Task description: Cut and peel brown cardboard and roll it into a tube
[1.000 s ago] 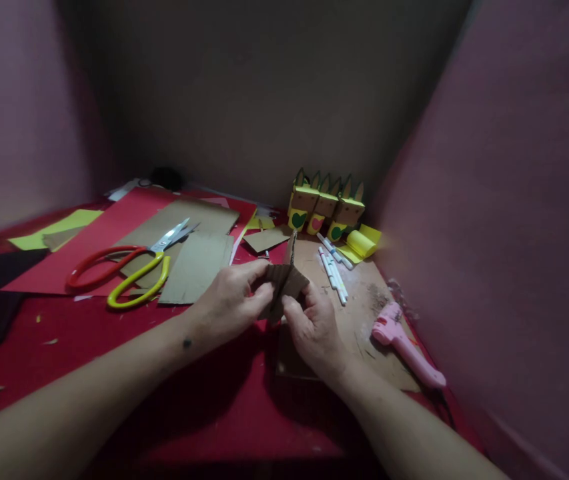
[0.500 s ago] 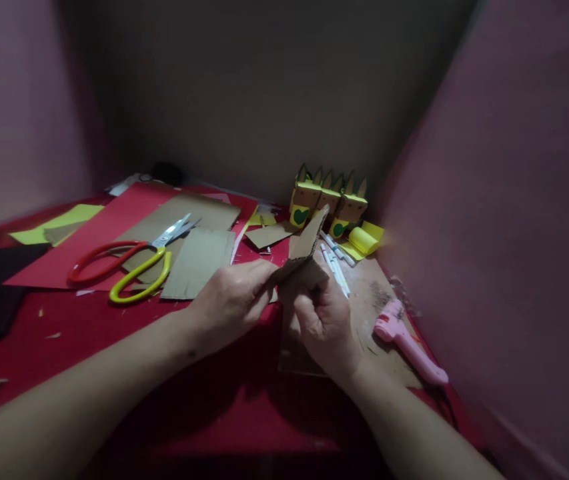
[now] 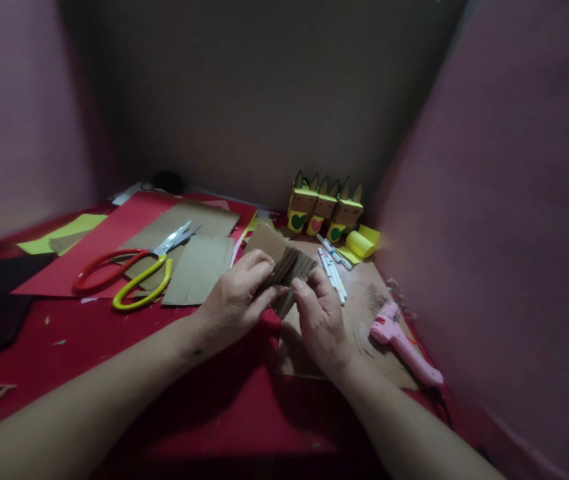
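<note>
Change: flap of the cardboard piece (image 3: pixel 288 265), upright half a second ago, now folded down flat; both hands a little further forward over the bench (image 3: pixel 114 347).
Left hand (image 3: pixel 237 299): closed on the left edge of the cardboard piece, fingers curled over the top, thumb pressed in from the near side.
Right hand (image 3: pixel 320 319): pinched shut on the right edge of the same piece, thumb on top.
Cardboard piece: held just above the bench between the two hands, ribbed side up, over the far-left corner of the cardboard mat (image 3: pixel 364 300).
Left of the hands: scissors (image 3: pixel 134 270) with red and yellow handles, lying on cardboard sheets (image 3: pixel 199 267) and a red paper sheet (image 3: pixel 94 237).
Right of the hands: pink glue gun (image 3: pixel 404 343) lying on the mat.
Behind the hands: white markers (image 3: pixel 333 267), a yellow paper roll (image 3: pixel 360 243), and a row of paper figures (image 3: pixel 325 207) against the back wall.
</note>
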Demonstrator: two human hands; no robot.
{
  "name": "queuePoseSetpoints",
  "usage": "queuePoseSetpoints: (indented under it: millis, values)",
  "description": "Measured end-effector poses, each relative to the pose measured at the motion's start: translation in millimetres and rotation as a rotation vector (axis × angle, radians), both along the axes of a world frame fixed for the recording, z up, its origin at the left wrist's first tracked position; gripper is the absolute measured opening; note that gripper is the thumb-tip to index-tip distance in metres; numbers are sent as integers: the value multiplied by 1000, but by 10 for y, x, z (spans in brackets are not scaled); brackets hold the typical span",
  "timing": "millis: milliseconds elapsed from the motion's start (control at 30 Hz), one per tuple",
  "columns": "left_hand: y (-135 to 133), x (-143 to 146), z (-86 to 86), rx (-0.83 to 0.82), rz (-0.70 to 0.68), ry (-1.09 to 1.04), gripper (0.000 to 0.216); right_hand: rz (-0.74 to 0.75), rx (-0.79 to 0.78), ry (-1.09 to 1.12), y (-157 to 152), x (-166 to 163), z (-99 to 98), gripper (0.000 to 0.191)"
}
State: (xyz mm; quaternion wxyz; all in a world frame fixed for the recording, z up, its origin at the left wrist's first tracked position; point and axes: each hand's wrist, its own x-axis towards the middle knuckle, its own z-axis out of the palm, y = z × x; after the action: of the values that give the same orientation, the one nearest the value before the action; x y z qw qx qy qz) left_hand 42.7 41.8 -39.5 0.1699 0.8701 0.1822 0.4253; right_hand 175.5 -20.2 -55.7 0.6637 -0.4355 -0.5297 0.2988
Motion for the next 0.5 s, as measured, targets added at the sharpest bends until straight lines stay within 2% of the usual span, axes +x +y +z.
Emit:
queuePoseSetpoints:
  millis: [67, 133, 233, 500]
  values:
    - [-8, 18, -75, 104, 18, -34, 11, 50, -20, 102, 36, -24, -7, 21]
    - [-16, 23, -132, 124, 47, -73, 8, 93, -40, 148, 80, -34, -11, 21]
    - [-21, 7, -160, 41, 81, -104, 11, 147, -67, 163, 148, -26, -16, 18]
    - [-17, -34, -60, -208, 148, -145, 15, 158, -63, 229, 247, -38, -55, 18]
